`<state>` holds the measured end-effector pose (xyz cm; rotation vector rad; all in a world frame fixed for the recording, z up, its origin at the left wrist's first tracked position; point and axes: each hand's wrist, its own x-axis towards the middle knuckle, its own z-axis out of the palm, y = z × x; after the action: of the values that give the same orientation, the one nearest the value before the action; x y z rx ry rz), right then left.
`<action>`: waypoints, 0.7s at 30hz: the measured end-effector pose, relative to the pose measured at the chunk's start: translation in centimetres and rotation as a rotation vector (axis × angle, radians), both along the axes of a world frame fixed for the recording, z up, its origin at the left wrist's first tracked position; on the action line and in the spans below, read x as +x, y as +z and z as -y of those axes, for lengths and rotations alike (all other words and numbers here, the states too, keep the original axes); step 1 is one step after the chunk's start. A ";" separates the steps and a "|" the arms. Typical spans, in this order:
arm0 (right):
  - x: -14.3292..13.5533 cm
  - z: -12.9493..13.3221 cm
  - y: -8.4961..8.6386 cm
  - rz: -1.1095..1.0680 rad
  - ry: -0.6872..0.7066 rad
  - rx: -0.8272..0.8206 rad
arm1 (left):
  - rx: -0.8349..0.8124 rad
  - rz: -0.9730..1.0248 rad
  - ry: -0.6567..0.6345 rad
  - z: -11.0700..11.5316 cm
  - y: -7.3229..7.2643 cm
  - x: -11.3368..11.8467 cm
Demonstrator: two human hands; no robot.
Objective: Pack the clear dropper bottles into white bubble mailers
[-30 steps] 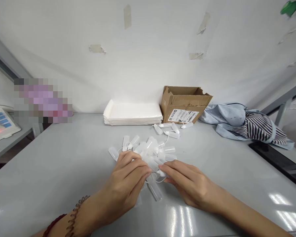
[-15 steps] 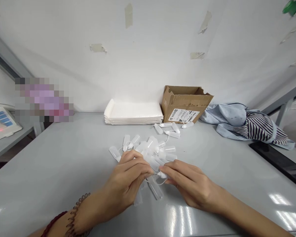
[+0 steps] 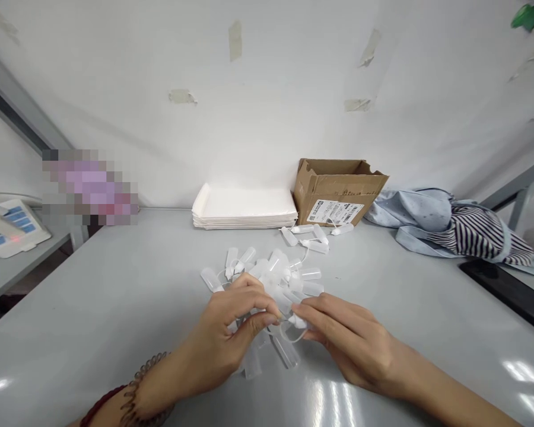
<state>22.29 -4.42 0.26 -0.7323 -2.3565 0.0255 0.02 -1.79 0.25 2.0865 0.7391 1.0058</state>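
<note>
My right hand [image 3: 360,341] is closed on a small translucent squeeze bottle with a white top [image 3: 297,321], held sideways with its narrow end pointing left. A thin white strap loops below that top. My left hand [image 3: 235,326] faces it, thumb and forefinger pinched together right at the bottle's narrow end. What sits between those fingertips is too small to make out. Behind and under both hands lies a loose pile of similar squeeze bottles [image 3: 276,261], several with white tops and thin straps. One bottle [image 3: 286,351] lies just below the hands.
Several more bottles lie before an open cardboard box [image 3: 333,193]. Left of the box is a stack of white padded envelopes [image 3: 244,207]. A blue cloth bag [image 3: 413,207] and a black phone-like slab [image 3: 502,290] lie on the right. A white device [image 3: 18,225] stands on a side table.
The view has shifted slightly. My left thumb and forefinger show more clearly in a pinch, a little apart from the white top. My right hand keeps its hold on the bottle.
</note>
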 end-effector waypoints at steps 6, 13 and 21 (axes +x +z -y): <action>0.1 0.1 -0.2 0.036 -0.029 0.038 | -0.062 0.007 -0.031 0.0 -0.3 0.0; 0.0 0.1 -0.5 0.020 -0.020 0.035 | -0.093 0.019 -0.029 0.0 -0.7 0.0; -0.2 0.1 -0.6 -0.019 -0.014 0.039 | -0.094 0.018 -0.017 0.4 -0.5 0.2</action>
<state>22.08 -4.52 -0.33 -0.7268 -2.3270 -0.0188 0.19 -2.17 -0.22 1.9978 0.7437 0.9610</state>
